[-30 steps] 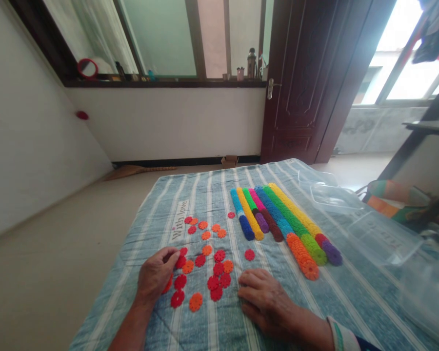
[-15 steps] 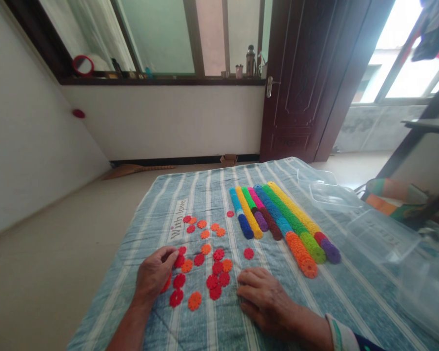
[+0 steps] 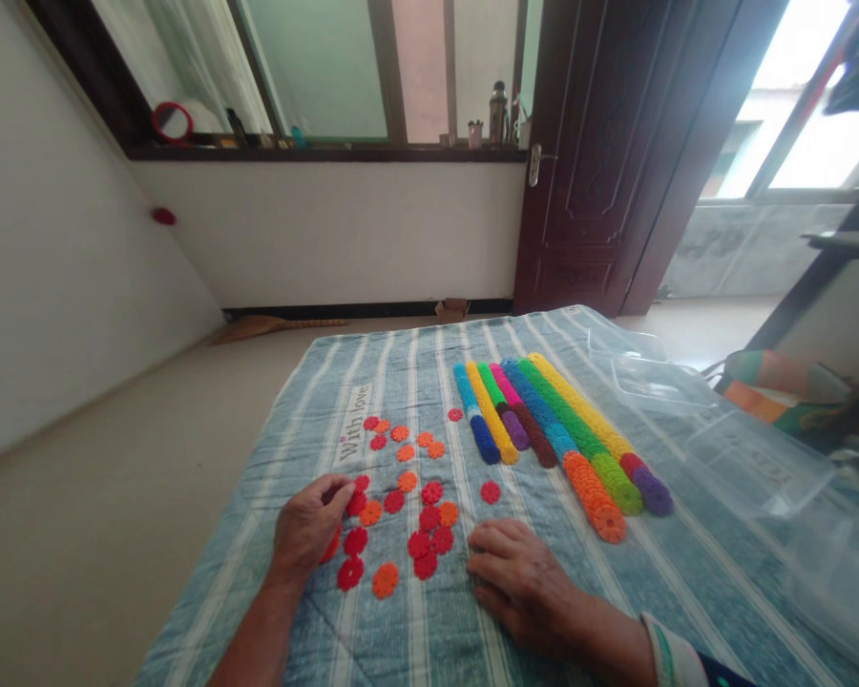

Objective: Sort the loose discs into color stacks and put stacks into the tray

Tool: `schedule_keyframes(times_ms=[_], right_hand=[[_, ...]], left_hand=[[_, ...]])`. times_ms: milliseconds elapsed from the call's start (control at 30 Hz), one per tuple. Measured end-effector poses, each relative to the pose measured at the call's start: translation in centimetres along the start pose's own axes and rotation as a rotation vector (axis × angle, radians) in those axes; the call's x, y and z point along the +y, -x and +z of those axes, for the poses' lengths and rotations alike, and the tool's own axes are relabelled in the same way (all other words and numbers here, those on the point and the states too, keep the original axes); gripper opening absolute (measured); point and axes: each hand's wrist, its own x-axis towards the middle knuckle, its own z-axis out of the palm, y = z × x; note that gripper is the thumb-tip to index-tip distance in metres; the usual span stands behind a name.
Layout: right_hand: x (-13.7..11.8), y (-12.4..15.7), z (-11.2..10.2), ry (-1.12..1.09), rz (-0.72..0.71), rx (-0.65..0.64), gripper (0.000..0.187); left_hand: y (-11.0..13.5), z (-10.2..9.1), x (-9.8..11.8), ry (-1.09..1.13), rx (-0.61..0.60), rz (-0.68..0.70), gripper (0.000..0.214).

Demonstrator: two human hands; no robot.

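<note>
Several loose red and orange flower-shaped discs lie scattered on a blue striped cloth. My left hand is curled at the left edge of this scatter, its fingertips pinched on a red disc. Flat on the cloth to the right of the discs rests my right hand, fingers stretched out and holding nothing. Beyond lie long rods of stacked discs in blue, yellow, green, pink, purple and orange, side by side.
Clear plastic boxes and lids stand at the right of the cloth. A dark wooden door and a window sill with bottles are behind. A broom lies on the floor by the wall.
Both hands stay almost still; the view shifted slightly. My left fingertips remain on the red disc.
</note>
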Motion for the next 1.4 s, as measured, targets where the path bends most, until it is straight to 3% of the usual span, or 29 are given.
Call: schedule_keyframes(times_ms=[1400], right_hand=[[-0.01, 0.49, 0.08, -0.015, -0.006, 0.016, 0.01]], left_hand=[[0.4, 0.46, -0.09, 0.003, -0.041, -0.026, 0.034]])
